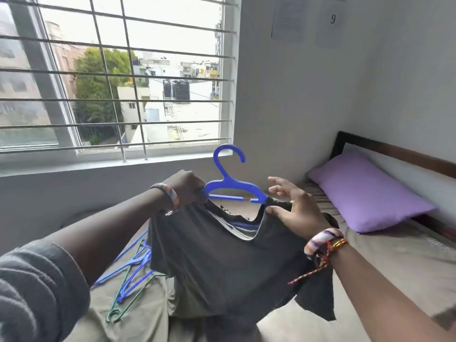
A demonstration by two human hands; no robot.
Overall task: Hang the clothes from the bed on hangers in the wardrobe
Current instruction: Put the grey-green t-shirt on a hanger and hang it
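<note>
Above the bed [385, 265], blue hanger [232, 185] and dark shirt [222, 262] gripped in left hand [185, 186] fingers, right hand [293, 206] fingers pinching the collar.

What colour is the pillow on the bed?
The pillow is light purple, plain with no pattern. It shows in the head view, at the right by the headboard.

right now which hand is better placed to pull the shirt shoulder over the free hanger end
Right. The right hand pinches the dark shirt beside the bare end of the blue hanger; the left hand grips the other end, steadying it.
</note>
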